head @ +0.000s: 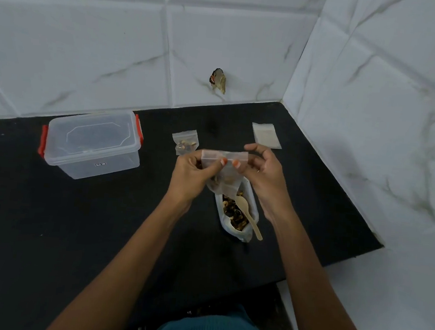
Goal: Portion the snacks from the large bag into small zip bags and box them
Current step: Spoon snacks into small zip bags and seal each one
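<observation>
Step in hand: closing a portion. The held zip bag [224, 180] hangs in the air just above the mouth of the large bag, partly filled, with its top strip stretched level between both hands. Left hand [191, 173]: grip closed, thumb and fingers pinching the left half of the strip. Right hand [263, 174]: grip closed in a pinch at the right half, remaining fingers loosely curled. Whether the zip is fully pressed shut cannot be told.

Next move, by my reading: run the pinch along the strip to finish the seal, then set the bag down. Boxing calls for the lid to come off first.

Containers, largest first:
- Worktop [47, 215] — black, carries everything.
- Box [96, 165] — clear plastic, at the left, well apart from the hands. The lid is on, with red latches at the ends. No bags can be made out inside.
- Large bag [245, 234] — lies open below the hands, with a good quantity of snacks [233, 214] left in it. A wooden spoon [252, 221] rests in it, handle sticking out toward the person.
- Empty zip bags [266, 135] — flat, far right.
- Filled zip bag [185, 141] — on the worktop beyond the hands, not yet boxed.
</observation>
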A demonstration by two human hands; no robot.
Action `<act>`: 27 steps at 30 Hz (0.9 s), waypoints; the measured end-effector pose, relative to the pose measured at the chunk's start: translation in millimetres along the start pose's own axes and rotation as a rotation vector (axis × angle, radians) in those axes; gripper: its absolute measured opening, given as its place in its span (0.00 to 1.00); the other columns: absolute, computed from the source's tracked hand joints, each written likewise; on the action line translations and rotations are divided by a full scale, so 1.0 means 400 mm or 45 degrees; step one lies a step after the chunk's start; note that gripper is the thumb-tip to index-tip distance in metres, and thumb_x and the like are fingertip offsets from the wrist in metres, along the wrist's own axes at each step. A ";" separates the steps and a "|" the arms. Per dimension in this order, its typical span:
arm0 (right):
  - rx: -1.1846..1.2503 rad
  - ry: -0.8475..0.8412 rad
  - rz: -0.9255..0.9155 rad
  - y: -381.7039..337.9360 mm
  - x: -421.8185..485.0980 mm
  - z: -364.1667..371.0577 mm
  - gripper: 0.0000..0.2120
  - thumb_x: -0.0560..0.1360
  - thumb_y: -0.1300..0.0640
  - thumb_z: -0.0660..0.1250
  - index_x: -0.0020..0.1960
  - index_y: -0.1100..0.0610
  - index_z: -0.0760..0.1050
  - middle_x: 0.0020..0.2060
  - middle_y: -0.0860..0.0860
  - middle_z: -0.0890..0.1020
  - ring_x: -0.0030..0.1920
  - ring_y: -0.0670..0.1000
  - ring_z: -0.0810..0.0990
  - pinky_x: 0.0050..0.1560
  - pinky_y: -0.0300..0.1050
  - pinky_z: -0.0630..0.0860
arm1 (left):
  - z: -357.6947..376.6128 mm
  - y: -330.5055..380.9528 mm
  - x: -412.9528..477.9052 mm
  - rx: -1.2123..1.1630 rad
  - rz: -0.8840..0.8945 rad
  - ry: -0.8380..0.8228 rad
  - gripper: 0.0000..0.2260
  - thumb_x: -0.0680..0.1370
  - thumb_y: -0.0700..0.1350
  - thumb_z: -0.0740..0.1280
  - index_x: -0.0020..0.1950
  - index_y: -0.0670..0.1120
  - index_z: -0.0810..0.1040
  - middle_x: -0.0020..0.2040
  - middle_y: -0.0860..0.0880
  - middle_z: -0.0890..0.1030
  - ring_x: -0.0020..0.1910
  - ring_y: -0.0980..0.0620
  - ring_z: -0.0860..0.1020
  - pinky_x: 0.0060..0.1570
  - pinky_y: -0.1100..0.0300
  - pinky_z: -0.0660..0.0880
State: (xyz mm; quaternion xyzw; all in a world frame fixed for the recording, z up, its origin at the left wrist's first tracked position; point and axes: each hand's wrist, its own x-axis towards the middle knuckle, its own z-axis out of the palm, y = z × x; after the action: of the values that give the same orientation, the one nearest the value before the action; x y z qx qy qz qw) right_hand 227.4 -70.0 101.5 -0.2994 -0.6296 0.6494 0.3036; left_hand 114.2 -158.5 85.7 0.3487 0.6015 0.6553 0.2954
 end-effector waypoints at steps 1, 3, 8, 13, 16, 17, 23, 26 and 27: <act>-0.013 -0.001 0.025 0.000 0.000 -0.004 0.09 0.72 0.62 0.69 0.50 0.52 0.73 0.46 0.50 0.81 0.48 0.47 0.80 0.51 0.41 0.79 | -0.002 0.001 0.001 0.005 0.000 0.019 0.05 0.75 0.36 0.66 0.46 0.44 0.79 0.34 0.59 0.83 0.38 0.61 0.82 0.36 0.71 0.76; -0.041 0.045 0.071 0.003 0.001 -0.011 0.04 0.73 0.59 0.68 0.47 0.53 0.77 0.45 0.51 0.82 0.49 0.48 0.81 0.51 0.42 0.79 | -0.006 0.000 0.002 0.012 -0.008 0.026 0.04 0.75 0.37 0.66 0.46 0.45 0.79 0.35 0.59 0.83 0.38 0.62 0.82 0.37 0.71 0.76; -0.075 0.097 0.105 0.010 0.005 -0.016 0.03 0.74 0.60 0.66 0.46 0.54 0.78 0.44 0.51 0.83 0.48 0.49 0.82 0.51 0.43 0.79 | -0.011 -0.006 -0.002 0.005 -0.002 0.048 0.05 0.75 0.37 0.66 0.49 0.44 0.79 0.40 0.55 0.82 0.41 0.61 0.81 0.39 0.70 0.76; -0.224 0.087 0.014 0.007 0.008 -0.004 0.04 0.77 0.61 0.62 0.48 0.56 0.76 0.47 0.55 0.80 0.48 0.49 0.80 0.50 0.42 0.78 | -0.010 0.005 -0.005 -0.042 -0.064 -0.027 0.07 0.75 0.38 0.66 0.52 0.43 0.78 0.46 0.51 0.81 0.44 0.61 0.81 0.41 0.70 0.76; -0.302 0.094 -0.009 0.004 0.011 0.007 0.06 0.79 0.61 0.58 0.51 0.58 0.73 0.51 0.56 0.77 0.52 0.50 0.76 0.53 0.43 0.76 | -0.007 0.014 -0.009 -0.126 -0.105 -0.106 0.08 0.75 0.39 0.66 0.52 0.47 0.76 0.47 0.52 0.80 0.45 0.62 0.80 0.42 0.70 0.76; -0.304 0.098 -0.018 0.004 0.010 0.009 0.06 0.79 0.61 0.57 0.51 0.58 0.72 0.50 0.55 0.76 0.51 0.49 0.76 0.51 0.40 0.76 | -0.004 0.015 -0.010 -0.138 -0.115 -0.129 0.09 0.74 0.40 0.66 0.53 0.48 0.75 0.48 0.52 0.79 0.45 0.61 0.80 0.43 0.69 0.76; -0.282 0.095 -0.070 0.008 0.001 0.015 0.06 0.78 0.62 0.59 0.49 0.59 0.74 0.44 0.50 0.77 0.47 0.45 0.76 0.46 0.33 0.75 | 0.015 0.018 0.004 -0.048 -0.109 -0.095 0.13 0.70 0.42 0.71 0.54 0.43 0.78 0.50 0.51 0.79 0.45 0.62 0.79 0.41 0.69 0.75; -0.240 0.089 -0.083 0.003 -0.004 0.014 0.06 0.77 0.63 0.61 0.46 0.55 0.75 0.42 0.49 0.78 0.47 0.46 0.78 0.49 0.37 0.77 | 0.020 0.018 0.005 -0.067 -0.095 0.032 0.06 0.71 0.37 0.71 0.47 0.42 0.79 0.42 0.50 0.81 0.40 0.62 0.80 0.37 0.70 0.75; -0.243 0.089 -0.082 0.001 -0.006 0.011 0.06 0.76 0.63 0.62 0.45 0.53 0.75 0.43 0.49 0.79 0.47 0.47 0.78 0.51 0.41 0.77 | 0.021 0.019 0.005 -0.061 -0.083 0.048 0.05 0.72 0.37 0.70 0.46 0.43 0.79 0.41 0.50 0.81 0.39 0.62 0.80 0.37 0.70 0.75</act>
State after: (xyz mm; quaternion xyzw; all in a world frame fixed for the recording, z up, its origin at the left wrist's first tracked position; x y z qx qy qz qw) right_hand 225.3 -74.6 101.1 -0.3289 -0.6868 0.5657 0.3163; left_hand 120.0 -152.9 93.6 0.3092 0.6022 0.6660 0.3134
